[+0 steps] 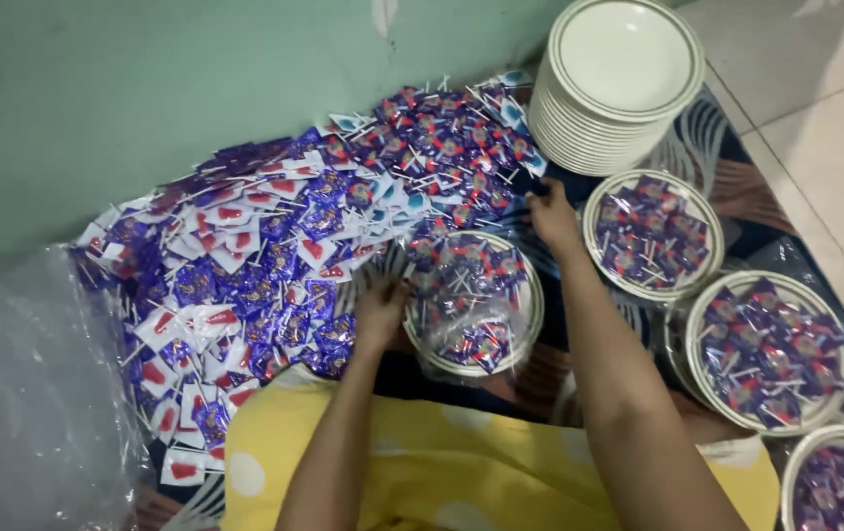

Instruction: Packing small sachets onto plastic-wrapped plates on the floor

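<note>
Left hand (pixel 379 313) and right hand (pixel 552 218), apart, seemingly pinch wrapped lollipops (pixel 284 246) at the plate's (pixel 530 329) nine and one o'clock; overfilling could spill.

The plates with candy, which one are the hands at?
The plate in front of the person: the left hand and right hand flank it. The other filled plates sit untouched at right.

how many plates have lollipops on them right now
4: one between the hands, one right of it below the empty stack, one further right, and one cut off at the bottom-right corner. More may lie outside the view.
</note>
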